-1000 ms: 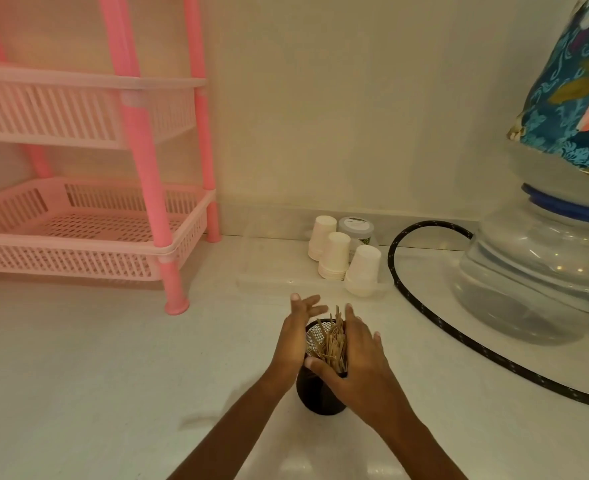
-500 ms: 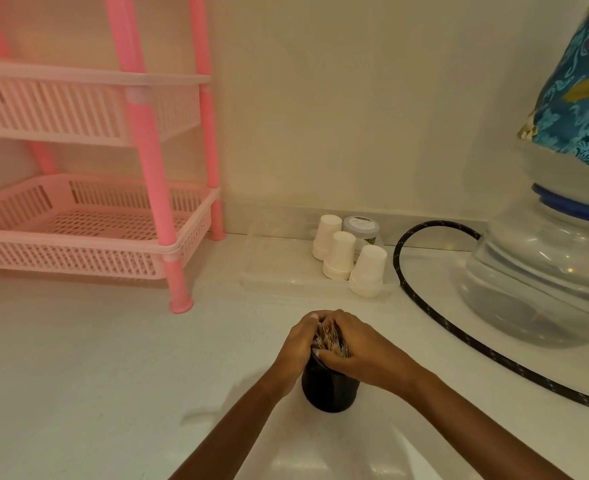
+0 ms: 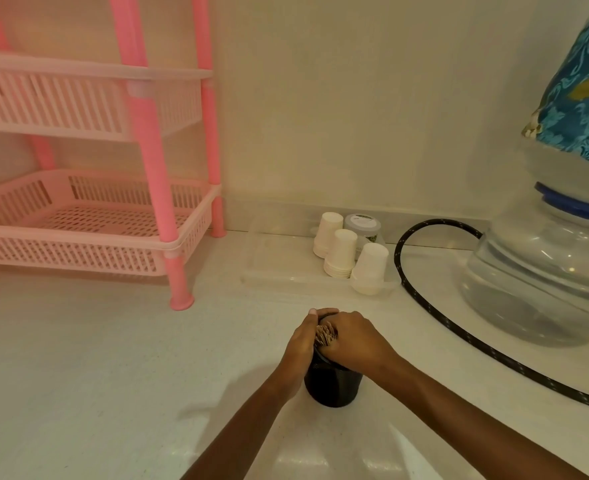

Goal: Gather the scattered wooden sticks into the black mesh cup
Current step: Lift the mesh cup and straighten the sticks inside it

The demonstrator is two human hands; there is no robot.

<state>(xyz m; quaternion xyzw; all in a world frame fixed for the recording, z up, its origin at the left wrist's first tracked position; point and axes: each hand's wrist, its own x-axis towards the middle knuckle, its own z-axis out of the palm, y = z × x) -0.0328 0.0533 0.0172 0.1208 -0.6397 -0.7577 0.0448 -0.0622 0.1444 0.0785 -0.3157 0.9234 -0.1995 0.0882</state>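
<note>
The black mesh cup (image 3: 333,386) stands upright on the white counter in front of me. A bundle of thin wooden sticks (image 3: 325,334) pokes out of its top. My left hand (image 3: 301,344) wraps the cup's left rim and the sticks. My right hand (image 3: 355,341) is cupped over the right side of the bundle, pressing it against the left hand. Both hands hide most of the cup's rim and the lower part of the sticks.
A pink plastic rack (image 3: 89,216) stands at the back left. Three upturned white paper cups (image 3: 371,268) and a small jar (image 3: 361,225) sit in a clear tray by the wall. A black hose (image 3: 459,336) curves past a large water bottle (image 3: 549,271) at right.
A second ago my hands were apart and open around the sticks. They have closed together over the top of the cup, and the sticks stand lower.
</note>
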